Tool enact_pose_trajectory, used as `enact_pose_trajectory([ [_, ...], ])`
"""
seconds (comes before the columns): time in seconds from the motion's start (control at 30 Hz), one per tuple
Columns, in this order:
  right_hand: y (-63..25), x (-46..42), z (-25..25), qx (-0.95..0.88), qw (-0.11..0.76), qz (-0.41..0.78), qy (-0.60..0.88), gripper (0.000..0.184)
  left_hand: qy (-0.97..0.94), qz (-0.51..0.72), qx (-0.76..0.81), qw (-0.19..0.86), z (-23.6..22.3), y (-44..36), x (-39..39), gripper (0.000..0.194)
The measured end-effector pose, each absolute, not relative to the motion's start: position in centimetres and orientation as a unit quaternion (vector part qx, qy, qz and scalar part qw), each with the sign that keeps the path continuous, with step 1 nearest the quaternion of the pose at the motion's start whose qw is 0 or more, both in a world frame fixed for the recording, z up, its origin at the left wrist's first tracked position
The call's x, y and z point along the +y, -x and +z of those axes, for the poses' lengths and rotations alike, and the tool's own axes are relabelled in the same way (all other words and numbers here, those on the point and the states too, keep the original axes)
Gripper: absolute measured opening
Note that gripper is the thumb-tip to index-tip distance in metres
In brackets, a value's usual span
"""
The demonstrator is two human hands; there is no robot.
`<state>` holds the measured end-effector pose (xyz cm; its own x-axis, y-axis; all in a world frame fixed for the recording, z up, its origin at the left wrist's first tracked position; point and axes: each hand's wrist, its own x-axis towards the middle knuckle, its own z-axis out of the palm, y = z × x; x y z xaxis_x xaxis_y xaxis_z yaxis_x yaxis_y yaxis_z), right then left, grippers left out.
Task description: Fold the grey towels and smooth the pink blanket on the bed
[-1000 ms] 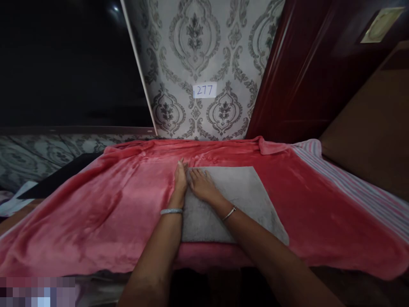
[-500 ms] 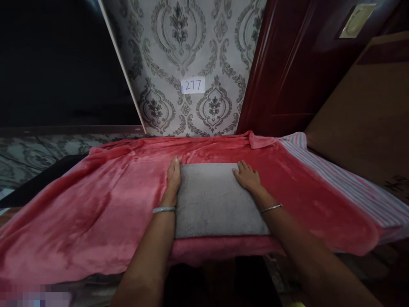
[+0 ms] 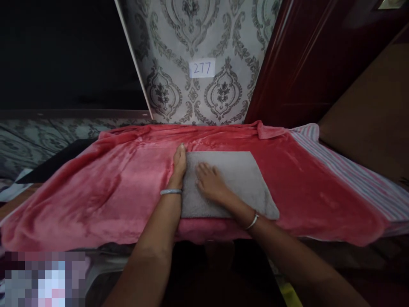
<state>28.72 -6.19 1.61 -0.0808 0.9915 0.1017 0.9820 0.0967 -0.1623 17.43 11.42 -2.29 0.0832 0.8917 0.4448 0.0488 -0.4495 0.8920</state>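
Got gray cloth (image 3: 243,175) flat on red blanket (image 3: 137,183), 3 o'clock from left hand (image 3: 180,161). Got that hand edge-on along cloth's border, probably bracing it straight; can't tell if pinching any. Got right hand (image 3: 210,181) loosely splayed on top, gripping nothing, likely keeping it flat.

Cloth (image 3: 246,175) plain grey. Blanket (image 3: 306,183) reads pinkish red from here. Fabric (image 3: 338,167) striped pink, grey, white. Wallpaper (image 3: 197,104) grey damask on pale. Number card (image 3: 202,68) white, inked blue.
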Motion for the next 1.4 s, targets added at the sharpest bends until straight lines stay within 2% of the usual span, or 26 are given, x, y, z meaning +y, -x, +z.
enact_pose_trajectory([
  [0.17, -26.8, -6.9, 0.0, -0.744, 0.112, 0.041, 0.658, 0.064, -0.652, 0.564, 0.368, 0.348, -2.3, -17.4, 11.4, 0.069],
  [0.47, -38.8, -13.1, -1.6, -0.593, 0.075, 0.007, 0.802, 0.067, -0.656, 0.55, 0.38, 0.35, -2.0, -17.8, 11.7, 0.07],
  [0.63, -42.1, -16.6, -3.0, -0.529, 0.097, 0.008, 0.843, 0.066, -0.653, 0.554, 0.383, 0.346, -2.0, -17.8, 11.6, 0.071],
  [0.87, -41.6, -16.6, -3.0, -0.529, 0.125, 0.021, 0.839, 0.068, -0.662, 0.503, 0.444, 0.334, -0.4, -18.3, 11.6, 0.058],
  [0.93, -41.9, -16.6, -3.0, -0.531, 0.132, 0.027, 0.837, 0.069, -0.689, 0.462, 0.466, 0.307, 0.4, -17.8, 11.2, 0.05],
  [1.0, -42.1, -16.9, -2.8, -0.528, 0.14, 0.031, 0.837, 0.069, -0.732, 0.421, 0.469, 0.26, 0.9, -16.7, 9.9, 0.051],
  [1.13, -40.5, -17.0, -1.6, -0.515, 0.167, -0.011, 0.841, 0.068, -0.833, 0.359, 0.382, 0.177, 0.4, -12.9, 4.4, 0.056],
  [1.23, -36.0, -16.1, -0.3, -0.575, 0.193, -0.041, 0.794, 0.066, -0.877, 0.317, 0.341, 0.123, -1.0, -10.7, -0.4, 0.058],
  [1.4, -27.2, -13.7, 0.1, -0.708, 0.16, 0.032, 0.687, 0.062, -0.88, 0.281, 0.379, 0.059, -3.1, -10.1, -4.8, 0.056],
])
